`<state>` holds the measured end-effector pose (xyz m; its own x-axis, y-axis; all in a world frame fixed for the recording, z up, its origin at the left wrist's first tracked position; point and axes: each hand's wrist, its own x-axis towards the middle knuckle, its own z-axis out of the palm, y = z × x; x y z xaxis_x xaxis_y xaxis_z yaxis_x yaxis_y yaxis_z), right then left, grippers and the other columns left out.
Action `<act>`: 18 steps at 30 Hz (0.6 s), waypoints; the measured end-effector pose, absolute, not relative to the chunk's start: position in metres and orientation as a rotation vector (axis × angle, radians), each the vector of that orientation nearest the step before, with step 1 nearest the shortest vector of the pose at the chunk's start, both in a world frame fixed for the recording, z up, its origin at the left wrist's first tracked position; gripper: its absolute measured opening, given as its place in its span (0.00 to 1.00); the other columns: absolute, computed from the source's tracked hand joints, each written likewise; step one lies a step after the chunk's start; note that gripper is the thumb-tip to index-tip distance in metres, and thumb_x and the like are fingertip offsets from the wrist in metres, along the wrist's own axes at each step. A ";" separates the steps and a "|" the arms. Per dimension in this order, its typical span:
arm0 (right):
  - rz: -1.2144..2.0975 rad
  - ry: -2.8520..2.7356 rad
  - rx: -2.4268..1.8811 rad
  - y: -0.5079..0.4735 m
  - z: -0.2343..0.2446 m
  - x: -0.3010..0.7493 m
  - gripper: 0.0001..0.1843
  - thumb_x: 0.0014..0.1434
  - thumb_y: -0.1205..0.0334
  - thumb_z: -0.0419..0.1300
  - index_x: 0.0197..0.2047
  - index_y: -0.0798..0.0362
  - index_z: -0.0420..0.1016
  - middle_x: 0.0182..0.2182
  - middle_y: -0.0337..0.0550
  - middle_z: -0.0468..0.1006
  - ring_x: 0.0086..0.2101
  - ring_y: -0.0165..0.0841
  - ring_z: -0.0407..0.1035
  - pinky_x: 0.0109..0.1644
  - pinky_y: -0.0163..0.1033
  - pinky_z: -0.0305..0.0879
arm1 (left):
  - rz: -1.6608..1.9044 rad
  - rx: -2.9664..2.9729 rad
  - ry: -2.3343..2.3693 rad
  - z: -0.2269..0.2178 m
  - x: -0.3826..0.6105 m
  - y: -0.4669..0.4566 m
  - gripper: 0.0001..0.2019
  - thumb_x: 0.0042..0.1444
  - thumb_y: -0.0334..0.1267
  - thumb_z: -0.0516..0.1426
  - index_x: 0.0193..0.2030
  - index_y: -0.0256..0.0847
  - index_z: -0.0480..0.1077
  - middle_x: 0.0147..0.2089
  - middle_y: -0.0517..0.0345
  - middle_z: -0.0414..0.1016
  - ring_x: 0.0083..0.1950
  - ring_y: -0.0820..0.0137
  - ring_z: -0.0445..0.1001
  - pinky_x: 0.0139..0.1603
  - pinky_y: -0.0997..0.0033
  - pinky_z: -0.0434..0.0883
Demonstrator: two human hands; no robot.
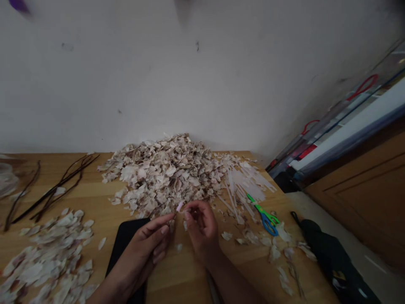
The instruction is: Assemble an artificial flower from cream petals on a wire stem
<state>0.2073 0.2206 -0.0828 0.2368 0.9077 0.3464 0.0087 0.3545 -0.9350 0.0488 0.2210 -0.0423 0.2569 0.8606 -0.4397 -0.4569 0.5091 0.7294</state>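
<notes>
My left hand [153, 242] and my right hand [201, 228] meet near the front of a wooden table [186, 278]. Their fingertips pinch a small pale petal-like piece [180, 207] between them. Both hands are closed in a pinch. Just beyond them lies a large heap of pale dried flakes [167, 173]. Under my left wrist sits a flat black object [126, 245].
A second spread of flakes [47, 257] lies at the left front. Thin dark twigs [53, 185] lie at the left back. White strips [247, 179] and green-and-blue scissors [264, 215] lie right of the heap. A dark folded umbrella [329, 257] lies off the table's right edge. A white wall stands behind.
</notes>
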 end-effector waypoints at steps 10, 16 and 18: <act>0.752 -1.123 -1.005 0.223 -0.081 0.206 0.06 0.67 0.60 0.61 0.47 0.47 0.75 0.36 0.41 0.78 0.33 0.31 0.73 0.36 0.34 0.71 | 0.921 0.521 0.943 -0.044 0.049 0.221 0.23 0.37 0.45 0.79 0.42 0.40 0.87 0.19 0.69 0.62 0.19 0.83 0.51 0.19 0.81 0.49; 0.749 -1.116 -0.988 0.225 -0.080 0.205 0.09 0.63 0.64 0.63 0.48 0.46 0.74 0.35 0.38 0.78 0.31 0.29 0.72 0.33 0.32 0.70 | 0.917 0.516 0.920 -0.046 0.048 0.221 0.23 0.39 0.44 0.79 0.43 0.40 0.87 0.20 0.70 0.61 0.19 0.83 0.51 0.19 0.81 0.49; 0.749 -1.117 -0.987 0.225 -0.079 0.205 0.10 0.62 0.65 0.63 0.47 0.46 0.73 0.35 0.37 0.78 0.31 0.28 0.72 0.33 0.32 0.71 | 0.919 0.517 0.920 -0.045 0.047 0.221 0.22 0.40 0.43 0.79 0.44 0.40 0.87 0.21 0.69 0.62 0.20 0.83 0.51 0.19 0.81 0.49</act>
<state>0.2047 0.2249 -0.0794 0.2868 0.8815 0.3752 -0.0119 0.3949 -0.9187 0.0474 0.2209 -0.0450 0.2838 0.8486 -0.4465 -0.4461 0.5290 0.7219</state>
